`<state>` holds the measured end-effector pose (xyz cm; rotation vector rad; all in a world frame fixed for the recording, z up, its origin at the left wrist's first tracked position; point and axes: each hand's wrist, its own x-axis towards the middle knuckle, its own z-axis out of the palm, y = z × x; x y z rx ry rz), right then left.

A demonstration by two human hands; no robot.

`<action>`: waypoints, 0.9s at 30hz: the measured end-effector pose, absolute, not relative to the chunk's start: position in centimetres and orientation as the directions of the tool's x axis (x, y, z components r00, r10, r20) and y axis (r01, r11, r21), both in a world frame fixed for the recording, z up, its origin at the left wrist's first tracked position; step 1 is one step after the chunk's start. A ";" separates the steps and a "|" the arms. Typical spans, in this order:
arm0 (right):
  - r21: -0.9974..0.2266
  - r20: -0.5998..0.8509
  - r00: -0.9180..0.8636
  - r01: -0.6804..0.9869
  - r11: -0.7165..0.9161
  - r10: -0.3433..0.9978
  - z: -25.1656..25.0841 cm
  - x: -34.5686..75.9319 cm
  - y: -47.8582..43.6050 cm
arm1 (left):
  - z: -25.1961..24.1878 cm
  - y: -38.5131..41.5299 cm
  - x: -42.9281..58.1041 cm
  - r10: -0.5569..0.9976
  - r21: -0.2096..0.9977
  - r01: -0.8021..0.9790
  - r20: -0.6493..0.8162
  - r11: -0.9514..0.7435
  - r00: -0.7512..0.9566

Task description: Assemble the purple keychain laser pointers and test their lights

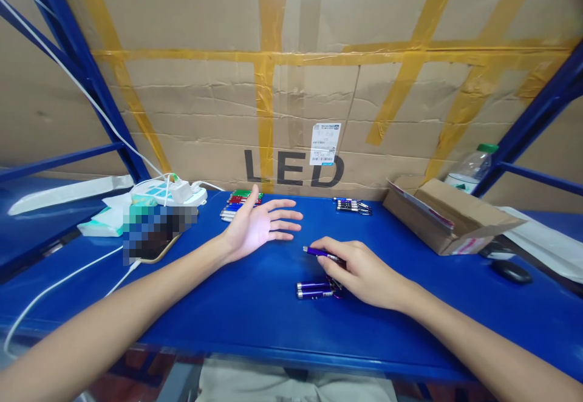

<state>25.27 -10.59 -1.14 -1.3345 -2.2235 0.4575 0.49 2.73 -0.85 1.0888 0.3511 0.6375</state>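
My right hand point(364, 271) grips a small purple penlight point(319, 251) between thumb and fingers, its silver tip pointing left. My left hand point(262, 223) is held up with fingers spread, nothing in it, and a whitish-violet glow lies on its palm. Just below the right hand, purple penlights point(314, 291) with silver tips lie side by side on the blue table; their clip ends are partly hidden. Behind the left hand is a row of green, red, blue and silver penlights point(239, 204), partly covered by the thumb. Several dark penlights point(350, 206) lie at the back.
An open cardboard box point(449, 217) stands at the right, with a black computer mouse point(512, 271) in front and a plastic bottle point(471, 168) behind. At the left are a phone point(159, 241) on a cable, a tissue pack point(102, 223) and a power strip point(195, 194). Taped cardboard point(204, 116) backs the table.
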 end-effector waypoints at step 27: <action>-0.475 0.298 -0.446 0.698 0.536 0.844 -1.3 25.5 -10.6 | -1.0 2.7 0.5 0.631 0.928 -0.268 0.048 0.259 0.775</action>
